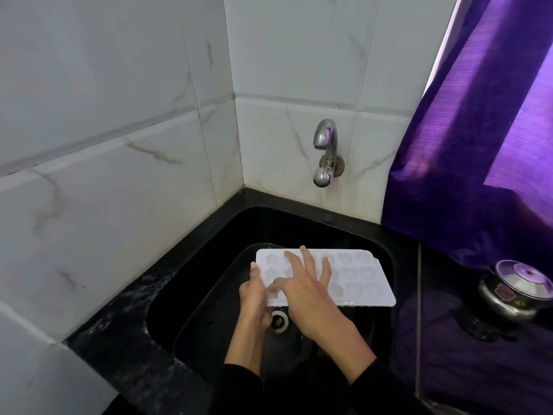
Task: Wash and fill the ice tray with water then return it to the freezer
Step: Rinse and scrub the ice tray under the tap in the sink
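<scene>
A white ice tray (359, 275) with star and round moulds is held level over the black sink (227, 235), cavities facing up. My left hand (254, 298) grips the tray's left edge, thumb on the rim. My right hand (308, 292) lies flat on the tray's left half with fingers spread over the moulds. A chrome tap (325, 145) is fixed to the tiled wall behind the sink; no water stream is visible from it. The sink drain (279, 320) shows between my wrists, under the tray.
White marble-look tiles line the corner on the left and back. A purple curtain (478, 130) hangs at the right. A steel pot with a lid (514, 290) stands on the dark counter to the right of the sink. The black counter edge runs along the left.
</scene>
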Available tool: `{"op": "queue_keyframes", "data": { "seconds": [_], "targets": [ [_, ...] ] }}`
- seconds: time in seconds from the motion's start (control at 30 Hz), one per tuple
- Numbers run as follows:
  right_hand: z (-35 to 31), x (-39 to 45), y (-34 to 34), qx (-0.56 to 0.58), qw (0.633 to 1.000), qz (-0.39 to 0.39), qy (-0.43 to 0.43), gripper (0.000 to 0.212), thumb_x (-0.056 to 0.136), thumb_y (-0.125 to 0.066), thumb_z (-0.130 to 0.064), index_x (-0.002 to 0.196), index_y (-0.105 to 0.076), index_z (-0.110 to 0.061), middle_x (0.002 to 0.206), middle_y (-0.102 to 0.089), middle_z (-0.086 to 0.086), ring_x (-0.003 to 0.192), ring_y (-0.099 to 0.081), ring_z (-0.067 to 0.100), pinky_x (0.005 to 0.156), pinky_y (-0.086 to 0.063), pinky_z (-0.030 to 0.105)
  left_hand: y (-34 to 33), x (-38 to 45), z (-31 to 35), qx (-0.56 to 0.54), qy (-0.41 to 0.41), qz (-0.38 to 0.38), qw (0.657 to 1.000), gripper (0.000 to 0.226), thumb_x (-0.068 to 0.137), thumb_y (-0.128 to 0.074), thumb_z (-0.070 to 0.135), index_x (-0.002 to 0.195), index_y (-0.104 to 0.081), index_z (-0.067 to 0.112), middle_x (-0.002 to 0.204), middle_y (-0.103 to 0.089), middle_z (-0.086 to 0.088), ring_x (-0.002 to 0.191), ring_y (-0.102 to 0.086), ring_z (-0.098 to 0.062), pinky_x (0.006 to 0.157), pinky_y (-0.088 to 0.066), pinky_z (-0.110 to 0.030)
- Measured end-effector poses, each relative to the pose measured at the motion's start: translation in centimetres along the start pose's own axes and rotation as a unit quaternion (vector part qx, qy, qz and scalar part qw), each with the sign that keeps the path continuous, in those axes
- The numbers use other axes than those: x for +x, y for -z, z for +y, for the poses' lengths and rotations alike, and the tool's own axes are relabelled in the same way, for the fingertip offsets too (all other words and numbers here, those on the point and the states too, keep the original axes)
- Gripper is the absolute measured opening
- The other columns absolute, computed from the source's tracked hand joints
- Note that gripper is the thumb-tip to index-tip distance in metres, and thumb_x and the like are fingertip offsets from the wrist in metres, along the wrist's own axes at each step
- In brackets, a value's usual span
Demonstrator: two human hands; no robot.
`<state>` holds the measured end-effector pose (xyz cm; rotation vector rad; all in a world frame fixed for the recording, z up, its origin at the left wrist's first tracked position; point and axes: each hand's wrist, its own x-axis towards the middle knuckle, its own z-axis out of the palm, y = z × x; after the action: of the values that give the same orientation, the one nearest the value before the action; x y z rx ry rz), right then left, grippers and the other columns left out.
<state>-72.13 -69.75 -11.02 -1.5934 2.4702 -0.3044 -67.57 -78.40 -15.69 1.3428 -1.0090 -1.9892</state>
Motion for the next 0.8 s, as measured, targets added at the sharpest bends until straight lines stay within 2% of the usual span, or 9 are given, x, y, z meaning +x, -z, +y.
{"op": "queue_keyframes", "data": {
  "seconds": [0.13, 0.23, 0.4, 0.53, 0.63, 0.7, 0.8],
  "targets": [
    [-0.4, 0.3, -1.1, -0.017, 1.000, -0.007, 0.006, 0.032, 0.095, -0.054, -0.012, 0.123, -0.061, -0.027, 0.161, -0.001, 0.007, 0.146, 0.021, 0.032, 0.112, 0.017, 0.056, 0.0, 0.1, -0.1, 0.010, 0.001, 0.002, 1.000, 0.037, 0.100, -0.036, 0.043, 0.084, -0.054, 0.015, 0.084, -0.067, -0.011, 0.079, -0.066, -0.026, 0.076, -0.055, -0.041],
    [-0.2, 0.4, -1.2, -0.031, 1.000, -0.001, 0.005, 0.031, 0.094, -0.056, -0.012, 0.121, -0.062, -0.026, 0.160, -0.006, 0.008, 0.146, 0.019, 0.032, 0.112, 0.016, 0.056, 0.0, 0.2, -0.2, 0.006, 0.001, -0.011, 1.000, 0.038, 0.100, -0.035, 0.043, 0.083, -0.055, 0.015, 0.084, -0.068, -0.012, 0.079, -0.067, -0.027, 0.074, -0.055, -0.039],
    [0.0, 0.8, -1.6, -0.043, 0.999, 0.007, 0.002, 0.029, 0.093, -0.058, -0.015, 0.121, -0.062, -0.025, 0.160, -0.005, 0.007, 0.146, 0.019, 0.032, 0.112, 0.016, 0.057, -0.2, 0.2, -0.2, 0.007, -0.005, -0.010, 1.000, 0.039, 0.100, -0.036, 0.042, 0.082, -0.056, 0.015, 0.084, -0.068, -0.011, 0.079, -0.067, -0.027, 0.075, -0.055, -0.040],
    [-0.1, 0.8, -2.4, -0.032, 0.999, 0.004, -0.005, 0.029, 0.094, -0.057, -0.018, 0.121, -0.062, -0.029, 0.160, -0.008, 0.005, 0.147, 0.016, 0.031, 0.112, 0.016, 0.056, 0.0, 0.2, -0.4, 0.005, 0.000, -0.007, 1.000, 0.039, 0.101, -0.035, 0.042, 0.088, -0.057, 0.012, 0.087, -0.068, -0.013, 0.080, -0.067, -0.028, 0.070, -0.056, -0.038],
    [0.7, 0.6, -2.4, 0.012, 1.000, 0.008, -0.007, 0.040, 0.092, -0.058, -0.009, 0.123, -0.060, -0.035, 0.160, -0.007, 0.002, 0.147, 0.015, 0.027, 0.113, 0.015, 0.054, 0.0, 0.2, -0.3, -0.003, 0.012, -0.007, 1.000, 0.038, 0.100, -0.037, 0.042, 0.084, -0.054, 0.012, 0.085, -0.067, -0.015, 0.081, -0.067, -0.032, 0.077, -0.056, -0.044],
    [1.9, 0.4, -1.6, 0.078, 0.996, 0.037, -0.023, 0.057, 0.085, -0.057, 0.003, 0.123, -0.057, -0.038, 0.158, -0.010, -0.002, 0.147, 0.010, 0.021, 0.116, 0.012, 0.050, 0.1, 0.5, -0.1, -0.002, 0.016, -0.005, 1.000, 0.040, 0.100, -0.038, 0.043, 0.086, -0.056, 0.010, 0.084, -0.068, -0.015, 0.078, -0.067, -0.032, 0.070, -0.057, -0.043],
    [5.0, 0.5, -0.1, 0.138, 0.972, 0.159, -0.101, 0.064, 0.082, -0.050, 0.007, 0.130, -0.051, -0.034, 0.155, -0.021, -0.003, 0.146, -0.009, 0.015, 0.117, 0.000, 0.044, 0.4, 0.8, -0.1, -0.011, 0.013, -0.010, 1.000, 0.040, 0.100, -0.038, 0.042, 0.088, -0.057, 0.010, 0.085, -0.068, -0.013, 0.076, -0.066, -0.029, 0.060, -0.054, -0.038]
  ]
}}
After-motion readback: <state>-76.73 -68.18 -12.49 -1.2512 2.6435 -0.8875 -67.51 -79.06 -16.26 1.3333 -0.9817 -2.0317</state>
